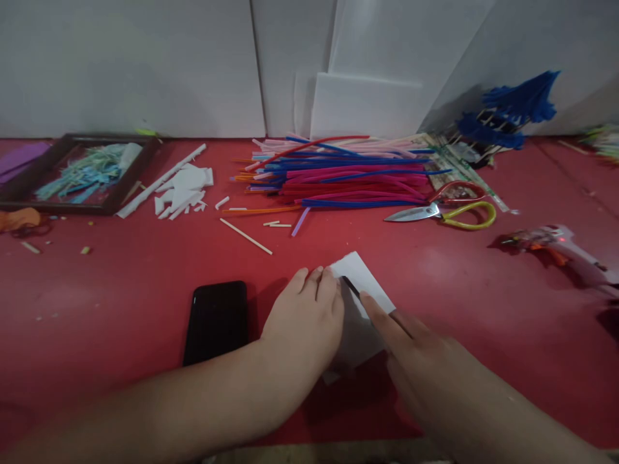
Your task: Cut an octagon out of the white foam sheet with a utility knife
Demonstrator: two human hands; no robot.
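A white sheet (370,278), perhaps paper or thin board, lies on the red table near its front edge. My left hand (309,316) presses on the sheet's left side, its fingers close together and pointing away from me. In my right hand (411,341) is a thin dark tool (351,287), held low like a pen, with its tip on the sheet just right of my left fingertips. Whether the tool is a blade or a pen cannot be made out. My left palm hides part of the sheet.
A black phone (216,322) lies left of my left hand. Colourful pipe cleaners (358,180), open scissors (442,211) and white scraps (184,187) lie farther back. A glue gun (551,240) is at right, a brown frame (149,161) at left, thin sticks (245,236) between.
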